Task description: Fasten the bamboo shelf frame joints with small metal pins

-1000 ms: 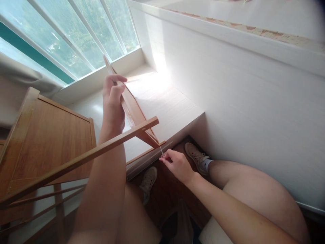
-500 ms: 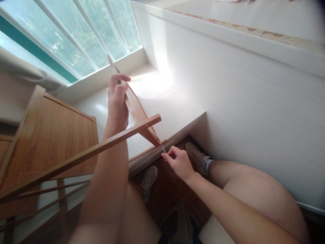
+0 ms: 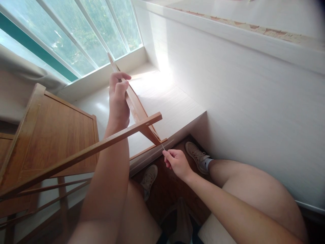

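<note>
My left hand (image 3: 118, 100) is wrapped round a slanted wooden panel (image 3: 137, 108) that stands on edge on the white sill. A long wooden rail (image 3: 101, 145) crosses in front of my left forearm and meets the panel at its lower corner (image 3: 153, 127). My right hand (image 3: 176, 162) is closed in a pinch on a thin metal pin or nail (image 3: 163, 147), whose tip points up at that corner joint. My hand sits just below and right of the joint.
A framed wooden board (image 3: 50, 135) with slats below it lies at the left. The white windowsill platform (image 3: 167, 105) runs to a white wall (image 3: 241, 95) on the right. A window (image 3: 76, 30) is at top left. My knees and shoes (image 3: 196, 154) rest on the brown floor.
My right hand has shifted slightly and tightened its pinch on the pin, keeping it near the corner joint. My left hand and the panel moved a little to the right in view.
</note>
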Action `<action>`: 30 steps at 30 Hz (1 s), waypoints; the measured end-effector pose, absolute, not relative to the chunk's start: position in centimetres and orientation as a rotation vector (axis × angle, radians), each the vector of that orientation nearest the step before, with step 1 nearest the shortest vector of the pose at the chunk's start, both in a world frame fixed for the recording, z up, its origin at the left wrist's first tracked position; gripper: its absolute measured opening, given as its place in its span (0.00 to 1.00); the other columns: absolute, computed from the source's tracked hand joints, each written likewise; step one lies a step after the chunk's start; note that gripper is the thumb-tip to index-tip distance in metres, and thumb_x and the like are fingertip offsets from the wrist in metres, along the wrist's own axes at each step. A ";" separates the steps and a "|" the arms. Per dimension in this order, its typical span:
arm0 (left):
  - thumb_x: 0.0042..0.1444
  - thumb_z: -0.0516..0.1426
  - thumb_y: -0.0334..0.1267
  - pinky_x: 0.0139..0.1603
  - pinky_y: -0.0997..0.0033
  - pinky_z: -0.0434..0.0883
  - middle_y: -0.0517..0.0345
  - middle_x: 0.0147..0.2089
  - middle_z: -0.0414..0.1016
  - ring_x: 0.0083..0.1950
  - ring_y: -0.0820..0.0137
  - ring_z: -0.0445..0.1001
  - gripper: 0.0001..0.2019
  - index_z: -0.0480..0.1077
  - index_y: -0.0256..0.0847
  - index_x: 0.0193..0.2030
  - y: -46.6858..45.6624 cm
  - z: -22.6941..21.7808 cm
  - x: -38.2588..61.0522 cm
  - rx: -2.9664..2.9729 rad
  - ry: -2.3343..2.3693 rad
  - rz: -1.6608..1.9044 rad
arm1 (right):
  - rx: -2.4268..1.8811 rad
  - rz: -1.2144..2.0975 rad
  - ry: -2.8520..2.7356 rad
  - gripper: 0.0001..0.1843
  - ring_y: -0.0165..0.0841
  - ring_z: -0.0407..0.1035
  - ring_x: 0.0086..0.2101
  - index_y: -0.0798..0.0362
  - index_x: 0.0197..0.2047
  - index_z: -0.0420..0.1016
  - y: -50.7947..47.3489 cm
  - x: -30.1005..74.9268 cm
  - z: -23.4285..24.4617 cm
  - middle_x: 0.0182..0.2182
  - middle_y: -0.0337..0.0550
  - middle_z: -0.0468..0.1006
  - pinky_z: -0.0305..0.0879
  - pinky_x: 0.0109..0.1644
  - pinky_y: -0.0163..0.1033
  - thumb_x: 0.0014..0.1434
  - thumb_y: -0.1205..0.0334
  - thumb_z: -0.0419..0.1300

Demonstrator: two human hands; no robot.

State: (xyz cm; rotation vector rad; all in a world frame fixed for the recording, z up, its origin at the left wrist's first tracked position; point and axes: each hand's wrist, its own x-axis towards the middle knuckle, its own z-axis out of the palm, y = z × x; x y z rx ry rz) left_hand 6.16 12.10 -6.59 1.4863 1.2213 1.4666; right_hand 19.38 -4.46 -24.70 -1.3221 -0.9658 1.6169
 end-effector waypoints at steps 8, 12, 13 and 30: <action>0.62 0.45 0.24 0.28 0.74 0.51 0.62 0.27 0.46 0.27 0.76 0.51 0.10 0.64 0.37 0.36 12.0 -6.5 6.2 1.483 1.217 1.474 | -1.016 2.057 -0.438 0.23 0.25 0.58 0.15 0.53 0.23 0.67 -4.7 18.6 -24.7 0.15 0.36 0.69 0.50 0.19 0.31 0.59 0.43 0.57; 0.61 0.45 0.24 0.29 0.73 0.51 0.62 0.28 0.47 0.28 0.75 0.50 0.10 0.64 0.37 0.36 12.0 -6.5 6.2 1.494 1.234 1.485 | -0.843 2.176 -0.204 0.22 0.24 0.57 0.16 0.54 0.24 0.66 -4.9 18.5 -24.5 0.16 0.36 0.69 0.48 0.19 0.31 0.58 0.45 0.61; 0.61 0.45 0.24 0.29 0.73 0.51 0.62 0.28 0.47 0.28 0.75 0.50 0.10 0.64 0.37 0.36 12.0 -6.5 6.2 1.487 1.231 1.483 | -0.839 2.174 -0.207 0.22 0.24 0.57 0.16 0.54 0.24 0.66 -4.9 18.5 -24.5 0.16 0.36 0.69 0.48 0.19 0.31 0.58 0.45 0.61; 0.60 0.44 0.23 0.31 0.73 0.54 0.62 0.29 0.46 0.25 0.76 0.47 0.11 0.64 0.37 0.36 12.0 -6.9 6.3 1.429 1.182 1.502 | -1.296 1.575 -1.140 0.24 0.26 0.53 0.20 0.51 0.20 0.58 -6.1 19.0 -24.1 0.16 0.33 0.59 0.49 0.26 0.34 0.62 0.48 0.55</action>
